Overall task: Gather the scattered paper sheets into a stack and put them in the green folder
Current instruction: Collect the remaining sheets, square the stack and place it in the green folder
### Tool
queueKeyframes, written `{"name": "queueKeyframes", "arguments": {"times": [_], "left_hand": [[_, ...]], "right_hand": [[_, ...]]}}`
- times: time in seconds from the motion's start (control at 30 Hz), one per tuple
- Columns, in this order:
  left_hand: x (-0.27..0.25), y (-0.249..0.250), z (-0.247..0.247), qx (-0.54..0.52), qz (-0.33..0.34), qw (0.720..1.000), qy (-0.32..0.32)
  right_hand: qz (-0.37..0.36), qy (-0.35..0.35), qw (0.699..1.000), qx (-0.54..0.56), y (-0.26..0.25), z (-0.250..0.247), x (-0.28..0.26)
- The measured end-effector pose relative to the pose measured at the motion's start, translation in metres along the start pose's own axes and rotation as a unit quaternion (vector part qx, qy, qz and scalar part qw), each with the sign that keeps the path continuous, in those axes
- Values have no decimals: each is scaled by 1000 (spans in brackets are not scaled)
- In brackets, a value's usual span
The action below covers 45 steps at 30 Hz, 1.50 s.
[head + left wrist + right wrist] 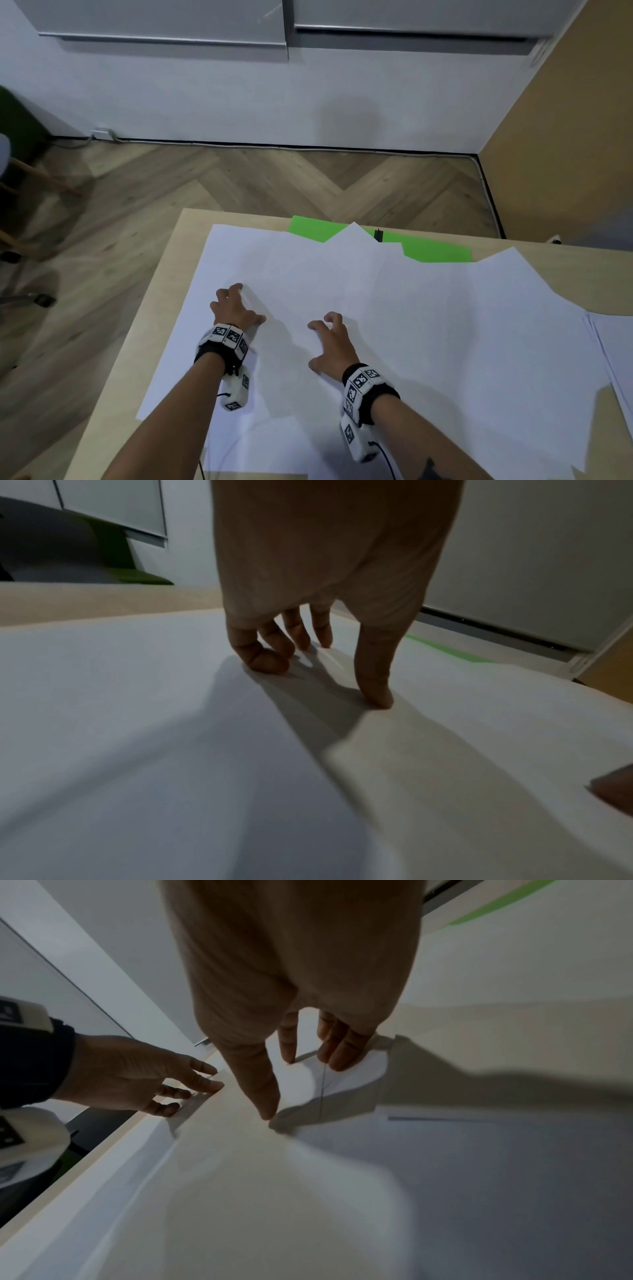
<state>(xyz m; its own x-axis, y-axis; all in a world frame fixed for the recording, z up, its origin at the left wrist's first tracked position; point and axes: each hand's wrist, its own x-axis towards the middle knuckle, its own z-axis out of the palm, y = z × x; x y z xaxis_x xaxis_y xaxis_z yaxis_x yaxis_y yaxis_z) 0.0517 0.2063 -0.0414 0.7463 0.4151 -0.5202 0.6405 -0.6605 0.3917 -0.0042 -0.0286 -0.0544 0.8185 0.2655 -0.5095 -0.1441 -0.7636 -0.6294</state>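
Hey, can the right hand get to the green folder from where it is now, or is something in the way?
Probably yes, but not cleanly. The right hand rests on the sheets, and the folder lies at the table's far edge with sheets overlapping its near side. Nothing stands between them; only its far strip is bare to grasp.

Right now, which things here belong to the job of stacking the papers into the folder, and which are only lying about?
Belonging to the job:
- paper sheets, spread over the table
- green folder, partly under the sheets
- left hand and right hand, fingertips on the sheets

Only lying about:
- black clip at the folder
- chair on the floor
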Motion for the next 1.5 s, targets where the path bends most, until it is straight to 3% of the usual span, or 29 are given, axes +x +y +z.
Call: {"name": "queueKeyframes", "arguments": {"times": [0.1, 0.27, 0.5, 0.6, 0.73, 0.83, 0.9, 1.07, 1.13, 1.2, 1.27, 1.33, 1.4, 1.5], "left_hand": [[6, -1, -4, 21, 8, 1000, -7], [9, -2, -5, 94, 86, 992, 1], [8, 1, -10, 117, 61, 991, 3], [6, -6, -10, 14, 49, 998, 39], [-3, -12, -24, -172, -49, 984, -8], [-8, -19, -32, -113, 15, 988, -106], [-15, -12, -40, -117, 79, 985, -100], [-57, 46, -79, -318, 141, 932, -105], [-66, 67, -92, -364, 152, 911, -121], [-69, 84, -100, -412, 156, 886, -141], [-70, 97, -100, -442, 162, 866, -166], [-74, 111, -93, -455, 170, 850, -204], [-76, 126, -78, -434, 174, 845, -261], [-77, 148, -42, -352, 135, 881, -285]], "right_hand": [[-4, -4, 1000, 5, 1, -1, 0], [-11, -6, 1000, -1, 2, -4, 2], [-20, -4, 1000, 7, 8, -2, 6], [-18, -2, 999, 32, 10, -2, 8], [-10, 6, 995, 101, 13, -9, 9], [12, 9, 988, 151, 8, -17, 12], [21, 23, 984, 174, 4, -21, 13], [63, 110, 935, 330, 1, -34, 16], [67, 96, 887, 446, -1, -47, 12], [22, 52, 840, 539, -3, -65, 3], [-14, 4, 811, 584, -2, -81, -9], [0, 7, 790, 613, 6, -92, -20], [24, 63, 787, 613, 23, -102, -25], [73, 158, 783, 597, 62, -121, -40]]}}
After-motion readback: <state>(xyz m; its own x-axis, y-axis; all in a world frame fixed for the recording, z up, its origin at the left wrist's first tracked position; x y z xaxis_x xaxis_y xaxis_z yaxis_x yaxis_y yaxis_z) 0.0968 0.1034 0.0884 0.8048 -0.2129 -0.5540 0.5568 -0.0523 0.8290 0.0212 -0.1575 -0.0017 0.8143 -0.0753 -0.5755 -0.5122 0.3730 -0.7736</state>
